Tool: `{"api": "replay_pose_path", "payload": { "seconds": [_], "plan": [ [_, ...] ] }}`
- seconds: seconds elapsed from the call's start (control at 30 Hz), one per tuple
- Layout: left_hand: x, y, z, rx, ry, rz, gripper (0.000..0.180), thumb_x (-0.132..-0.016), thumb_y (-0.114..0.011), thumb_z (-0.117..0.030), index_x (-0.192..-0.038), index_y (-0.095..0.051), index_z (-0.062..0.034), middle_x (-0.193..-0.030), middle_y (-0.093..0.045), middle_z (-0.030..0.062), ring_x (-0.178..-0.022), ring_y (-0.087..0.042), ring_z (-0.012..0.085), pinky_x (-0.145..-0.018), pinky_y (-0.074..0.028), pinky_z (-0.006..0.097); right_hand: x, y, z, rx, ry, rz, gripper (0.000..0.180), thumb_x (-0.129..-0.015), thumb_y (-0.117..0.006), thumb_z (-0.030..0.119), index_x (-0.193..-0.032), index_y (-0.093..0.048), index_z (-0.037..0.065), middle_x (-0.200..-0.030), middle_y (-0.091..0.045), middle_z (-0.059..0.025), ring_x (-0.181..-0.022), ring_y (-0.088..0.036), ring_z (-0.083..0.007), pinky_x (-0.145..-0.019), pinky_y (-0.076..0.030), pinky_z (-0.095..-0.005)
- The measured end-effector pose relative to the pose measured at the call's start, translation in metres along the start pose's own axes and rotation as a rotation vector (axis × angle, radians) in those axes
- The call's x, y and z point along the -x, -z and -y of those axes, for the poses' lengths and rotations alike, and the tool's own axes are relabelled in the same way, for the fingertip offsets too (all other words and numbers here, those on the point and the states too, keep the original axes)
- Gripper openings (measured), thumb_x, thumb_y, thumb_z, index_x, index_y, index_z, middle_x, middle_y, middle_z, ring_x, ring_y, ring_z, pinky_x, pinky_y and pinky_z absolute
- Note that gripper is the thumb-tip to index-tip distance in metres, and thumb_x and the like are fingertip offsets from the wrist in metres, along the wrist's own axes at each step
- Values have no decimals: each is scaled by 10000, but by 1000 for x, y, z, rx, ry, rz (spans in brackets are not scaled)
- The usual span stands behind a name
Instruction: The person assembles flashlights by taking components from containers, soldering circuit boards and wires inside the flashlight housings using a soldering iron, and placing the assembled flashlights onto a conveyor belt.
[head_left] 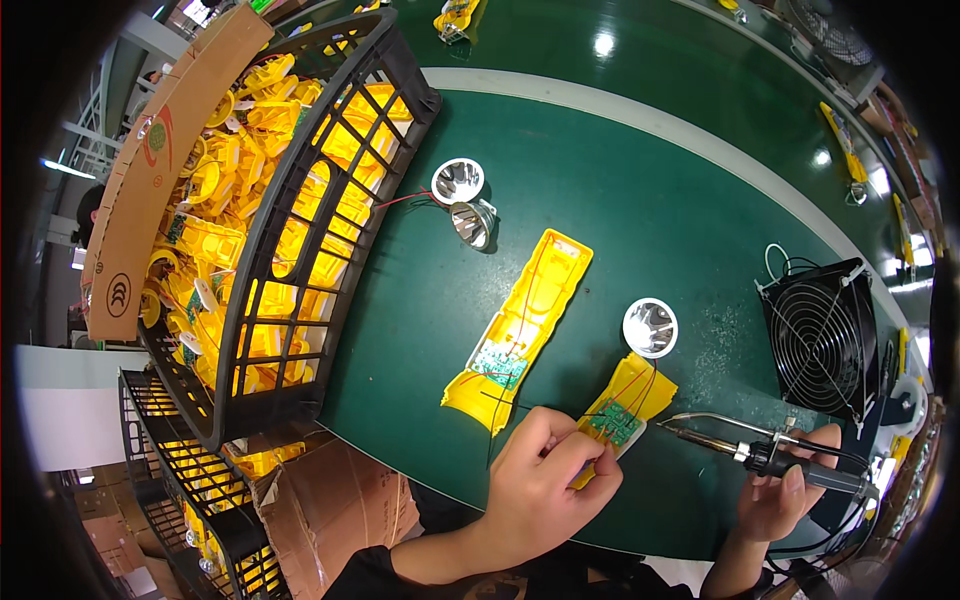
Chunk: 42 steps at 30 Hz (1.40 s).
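Note:
My right hand [785, 487] is wrapped round a soldering iron [765, 458] with a thin metal tube along its top; the tip points left, close to a green circuit board [616, 424]. That board sits in a short yellow plastic housing [652, 382], with red and dark wires running to a round silver reflector [650, 328] just beyond it. My left hand [555, 485] is closed in a pinch at the board's near-left side, against the housing; its fingertips hide what they grip. Left of it lies a longer yellow housing [540, 285] with another wired board [497, 366].
Two reflectors [458, 182] with red wires lie farther back. A black crate [268, 300] heaped with yellow housings stands at left, a cardboard flap [165, 160] beside it. At right is a black fan [820, 338]. Beyond the table's pale edge, a green surface [650, 50] carries more yellow pieces.

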<state>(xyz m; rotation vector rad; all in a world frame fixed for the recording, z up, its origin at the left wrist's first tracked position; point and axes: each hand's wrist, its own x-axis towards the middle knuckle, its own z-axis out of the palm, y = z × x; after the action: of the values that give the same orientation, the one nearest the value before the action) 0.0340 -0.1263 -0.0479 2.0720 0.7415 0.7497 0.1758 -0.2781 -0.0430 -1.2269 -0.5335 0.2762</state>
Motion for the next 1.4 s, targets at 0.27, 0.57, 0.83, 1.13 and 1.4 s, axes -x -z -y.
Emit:
{"api": "replay_pose_path", "payload": {
  "seconds": [0.27, 0.57, 0.83, 1.13, 1.4],
  "plan": [
    [23, 42, 9, 38, -170, 188, 381, -552, -548, 19, -927, -581, -35, -859, -531, 75, -709, -511, 235, -656, -412, 310, -5, 8, 1, -67, 47, -13, 246, -765, -532, 84, -834, -302, 32, -639, -389, -40, -412, -336, -40, -346, -297, -139],
    [47, 38, 16, -251, -64, 217, 575, -574, -706, -171, -1067, -463, -6, -1063, -478, 113, -935, -455, 283, -803, -355, 371, -6, 4, 5, -8, 88, -58, 305, -732, -596, 174, -822, -354, 11, -570, -416, -38, -373, -353, -37, -358, -293, -126],
    [35, 80, 33, -275, -102, 222, 425, -593, -688, -89, -996, -554, -62, -1006, -561, 75, -865, -521, 253, -765, -390, 330, -2, 3, 6, -55, 108, -38, 304, -728, -592, 173, -825, -352, 13, -601, -414, -49, -419, -397, -62, -376, -346, -151],
    [55, 99, 51, 17, -396, 154, 255, -566, -731, -54, -804, -641, -75, -803, -621, 24, -654, -559, 167, -570, -443, 245, -1, -4, 8, -7, 40, -48, 341, -718, -609, 214, -809, -349, 13, -598, -406, -46, -415, -404, -78, -390, -355, -157],
    [47, 75, 38, -39, -449, 73, 205, -554, -731, -126, -739, -642, -124, -740, -596, -36, -663, -481, 147, -567, -372, 251, 1, -6, 6, 79, 79, -46, 366, -706, -627, 241, -798, -355, 13, -594, -399, -40, -406, -393, -76, -382, -344, -161]
  ]
}}
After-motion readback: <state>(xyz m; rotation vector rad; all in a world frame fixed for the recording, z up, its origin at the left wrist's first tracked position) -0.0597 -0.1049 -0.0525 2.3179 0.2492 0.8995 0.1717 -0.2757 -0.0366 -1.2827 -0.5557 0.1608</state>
